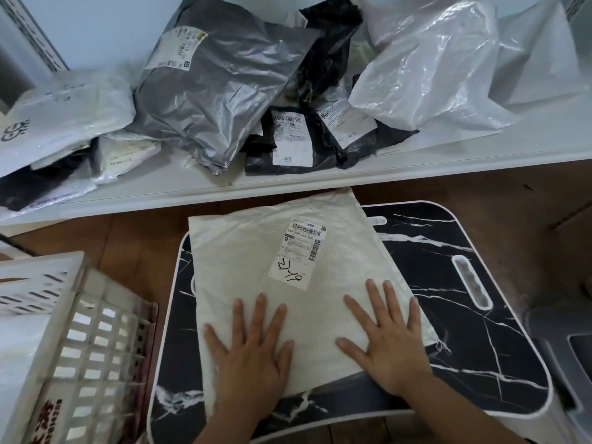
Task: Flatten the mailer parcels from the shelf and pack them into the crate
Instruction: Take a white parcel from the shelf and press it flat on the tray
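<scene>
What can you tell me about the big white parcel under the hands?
The white mailer parcel looks like crinkly, papery plastic. It lies nearly flat and a bit skewed on the black marble-patterned tray table, its far corner poking past the edge. A shipping label with barcodes and black scribbles is stuck on top. The left hand and right hand press on its near end, fingers spread.
</scene>
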